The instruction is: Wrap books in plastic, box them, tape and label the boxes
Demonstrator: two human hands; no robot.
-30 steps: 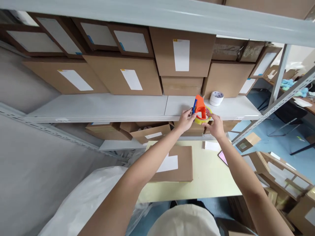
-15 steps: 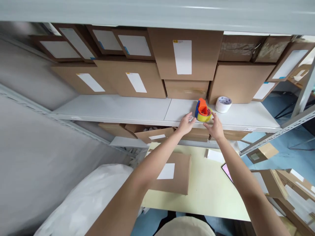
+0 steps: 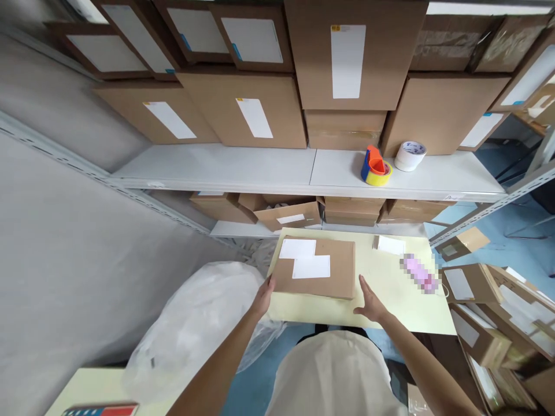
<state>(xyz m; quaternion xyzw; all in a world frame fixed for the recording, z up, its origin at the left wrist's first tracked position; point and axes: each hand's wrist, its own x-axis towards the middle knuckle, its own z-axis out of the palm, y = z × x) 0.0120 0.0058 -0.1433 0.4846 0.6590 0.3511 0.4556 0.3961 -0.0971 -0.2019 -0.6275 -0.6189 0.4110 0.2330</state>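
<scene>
lowered from the shelf (image 3: 225,167), left hand (image 3: 263,296) touches the left edge of the carton (image 3: 338,271) on the desk (image 3: 381,268), grip unclear; right hand (image 3: 372,303) hovers beside its right edge, fingers spread, released.

Illumination is bright and diffuse over the yellow table (image 3: 390,309) and grey shelf (image 3: 217,167), its source out of view, with a soft shadow left of the tape dispenser (image 3: 376,169) and darker recesses below. Labels on the carton (image 3: 341,268) show near-white, print illegible. Wide-angle stretching affects the edges; the upper-left corner is blurred, and a pixelated patch (image 3: 420,273) obscures detail.
</scene>
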